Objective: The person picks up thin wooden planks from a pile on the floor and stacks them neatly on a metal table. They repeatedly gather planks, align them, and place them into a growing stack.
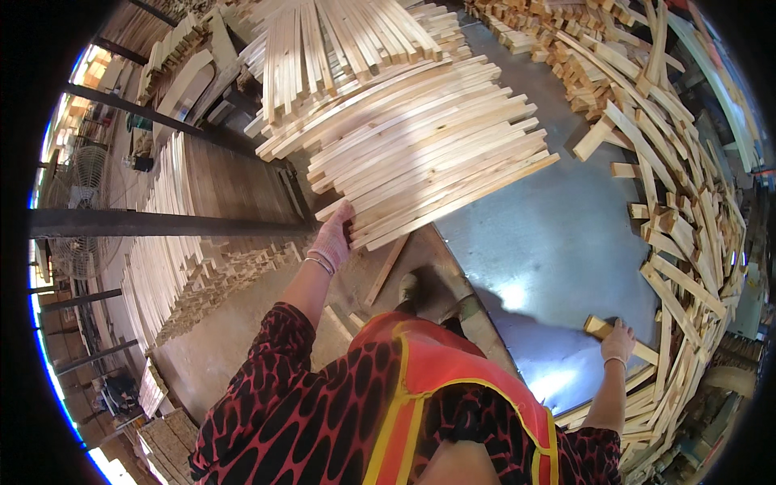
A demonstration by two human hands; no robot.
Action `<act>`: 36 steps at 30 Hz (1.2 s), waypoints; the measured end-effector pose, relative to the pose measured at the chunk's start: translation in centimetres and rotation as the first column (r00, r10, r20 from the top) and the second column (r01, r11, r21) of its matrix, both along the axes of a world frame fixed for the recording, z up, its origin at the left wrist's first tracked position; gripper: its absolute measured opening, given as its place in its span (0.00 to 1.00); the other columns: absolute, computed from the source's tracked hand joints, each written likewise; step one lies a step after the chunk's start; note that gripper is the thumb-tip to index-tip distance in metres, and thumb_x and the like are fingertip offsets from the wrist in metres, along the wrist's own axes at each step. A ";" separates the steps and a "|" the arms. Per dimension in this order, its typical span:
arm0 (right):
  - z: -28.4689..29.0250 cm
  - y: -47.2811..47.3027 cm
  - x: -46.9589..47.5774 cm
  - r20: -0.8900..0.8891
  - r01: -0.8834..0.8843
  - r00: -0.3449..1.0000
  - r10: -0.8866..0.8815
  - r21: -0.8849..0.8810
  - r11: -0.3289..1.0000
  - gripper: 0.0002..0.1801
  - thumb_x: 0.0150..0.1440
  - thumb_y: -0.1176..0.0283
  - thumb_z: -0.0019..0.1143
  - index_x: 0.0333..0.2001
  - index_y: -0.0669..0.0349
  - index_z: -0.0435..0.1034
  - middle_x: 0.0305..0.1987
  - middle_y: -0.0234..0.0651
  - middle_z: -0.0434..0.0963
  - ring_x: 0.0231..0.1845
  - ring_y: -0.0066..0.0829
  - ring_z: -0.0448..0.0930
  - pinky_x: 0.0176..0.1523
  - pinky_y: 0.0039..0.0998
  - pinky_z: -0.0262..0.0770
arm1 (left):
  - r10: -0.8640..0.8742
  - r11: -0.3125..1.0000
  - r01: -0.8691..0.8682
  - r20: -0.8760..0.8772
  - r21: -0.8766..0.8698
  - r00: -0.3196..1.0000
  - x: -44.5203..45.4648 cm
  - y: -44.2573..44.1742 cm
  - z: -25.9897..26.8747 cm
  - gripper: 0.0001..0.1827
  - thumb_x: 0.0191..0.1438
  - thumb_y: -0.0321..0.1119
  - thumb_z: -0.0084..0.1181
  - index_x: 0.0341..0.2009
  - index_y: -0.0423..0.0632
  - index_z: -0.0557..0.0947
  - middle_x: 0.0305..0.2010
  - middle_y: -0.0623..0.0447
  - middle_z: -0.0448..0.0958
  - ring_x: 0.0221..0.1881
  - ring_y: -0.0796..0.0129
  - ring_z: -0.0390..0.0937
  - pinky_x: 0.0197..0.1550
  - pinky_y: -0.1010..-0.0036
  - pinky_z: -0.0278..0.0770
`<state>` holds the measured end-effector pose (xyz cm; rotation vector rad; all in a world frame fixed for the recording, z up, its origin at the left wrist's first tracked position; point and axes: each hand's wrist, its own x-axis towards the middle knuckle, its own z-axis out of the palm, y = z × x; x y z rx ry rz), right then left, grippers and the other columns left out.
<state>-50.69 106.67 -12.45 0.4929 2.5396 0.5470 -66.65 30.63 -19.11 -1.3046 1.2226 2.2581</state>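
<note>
My left hand (335,236), in a light glove with a bracelet at the wrist, grips the end of a wooden strip at the near left of a layer of pale wooden strips (436,139). The strips lie side by side with uneven ends, and the nearest one overhangs the metal table (545,224). At the lower right, my right hand (618,344), also gloved, is closed over a short wooden piece (599,327) that sticks out on both sides of it. That piece lies near the edge of a loose heap of wooden strips (685,242).
More strips (345,42) are piled crosswise at the back. Tightly stacked strips (236,176) stand to the left behind a dark metal bar (170,223). A wire-guard fan (85,200) is at the far left. One strip (388,270) slants down near my feet.
</note>
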 end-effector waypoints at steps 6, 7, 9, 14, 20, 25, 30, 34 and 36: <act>2.8 -6.0 -12.5 -0.327 -0.094 0.936 -0.126 -0.582 0.808 0.32 0.64 0.51 0.58 0.64 0.61 0.70 0.47 0.53 0.82 0.46 0.48 0.85 0.51 0.48 0.80 | 0.094 0.995 -0.094 0.021 -0.017 0.995 0.3 0.8 2.6 0.22 0.63 0.48 0.65 0.55 0.50 0.81 0.44 0.49 0.83 0.38 0.56 0.82 0.38 0.62 0.82; 3.1 -8.5 -15.2 -0.290 0.000 0.910 -0.296 -0.714 0.701 0.34 0.64 0.48 0.57 0.63 0.65 0.70 0.43 0.52 0.83 0.45 0.51 0.84 0.51 0.45 0.80 | 0.056 0.998 -0.057 0.028 0.020 0.998 0.4 0.0 2.5 0.23 0.64 0.48 0.64 0.58 0.50 0.81 0.44 0.50 0.83 0.39 0.56 0.82 0.38 0.63 0.81; 2.5 -14.2 -18.4 -0.122 0.060 0.735 -0.667 -0.968 0.244 0.31 0.66 0.48 0.54 0.57 0.66 0.72 0.36 0.43 0.81 0.34 0.38 0.84 0.39 0.37 0.81 | -0.020 0.970 0.002 -0.075 -0.243 0.997 -0.3 2.1 6.3 0.21 0.64 0.48 0.64 0.55 0.49 0.84 0.40 0.56 0.78 0.36 0.65 0.75 0.37 0.70 0.72; -2.5 -25.6 -24.9 0.200 0.157 0.777 -0.597 -0.980 -0.124 0.20 0.66 0.52 0.56 0.39 0.60 0.70 0.28 0.32 0.75 0.20 0.22 0.73 0.24 0.30 0.75 | -0.395 0.833 0.280 -0.159 -0.477 0.905 -1.4 0.7 12.7 0.18 0.64 0.52 0.65 0.44 0.50 0.87 0.40 0.58 0.83 0.39 0.73 0.77 0.42 0.78 0.73; 0.4 -38.8 -25.1 0.300 0.148 0.662 -0.687 -0.951 -0.272 0.06 0.63 0.71 0.61 0.41 0.52 0.69 0.30 0.24 0.74 0.20 0.17 0.68 0.21 0.24 0.65 | -0.560 0.828 0.551 -0.228 -0.108 0.796 -6.5 0.1 14.7 0.30 0.63 0.49 0.65 0.62 0.43 0.79 0.41 0.53 0.85 0.36 0.71 0.81 0.29 0.78 0.74; -1.3 -36.9 -22.3 0.423 -0.042 0.627 -0.655 -0.821 -0.570 0.27 0.63 0.63 0.67 0.62 0.57 0.66 0.44 0.34 0.80 0.37 0.26 0.82 0.38 0.31 0.83 | -0.760 0.649 0.647 -0.378 -0.400 0.529 -7.2 6.2 15.6 0.36 0.58 0.35 0.68 0.70 0.41 0.74 0.46 0.50 0.84 0.39 0.74 0.80 0.35 0.78 0.75; 3.2 -43.1 -21.0 0.520 -0.231 0.687 -0.508 -0.506 -0.831 0.31 0.64 0.62 0.65 0.68 0.56 0.67 0.57 0.42 0.79 0.57 0.38 0.81 0.59 0.43 0.82 | -0.970 0.209 0.361 -0.146 -0.909 0.194 -3.8 10.7 17.6 0.40 0.57 0.44 0.69 0.68 0.37 0.71 0.61 0.39 0.79 0.64 0.43 0.75 0.68 0.61 0.72; 5.2 -43.9 -20.5 0.112 -0.027 0.809 -0.577 -0.974 -0.226 0.31 0.61 0.60 0.64 0.66 0.56 0.70 0.59 0.43 0.79 0.57 0.42 0.81 0.60 0.43 0.81 | -0.973 -0.225 0.026 0.226 -0.974 0.047 -4.1 10.4 19.0 0.39 0.57 0.48 0.64 0.69 0.43 0.71 0.64 0.41 0.77 0.68 0.42 0.72 0.73 0.57 0.66; 6.6 -43.1 -19.4 -0.126 -0.067 0.956 -0.264 -0.973 0.221 0.30 0.60 0.61 0.64 0.65 0.57 0.71 0.60 0.45 0.79 0.58 0.46 0.81 0.61 0.44 0.80 | -0.862 -0.505 -0.397 0.475 -0.767 0.178 -5.5 10.0 19.1 0.35 0.57 0.42 0.59 0.69 0.49 0.73 0.68 0.44 0.75 0.72 0.48 0.68 0.73 0.57 0.63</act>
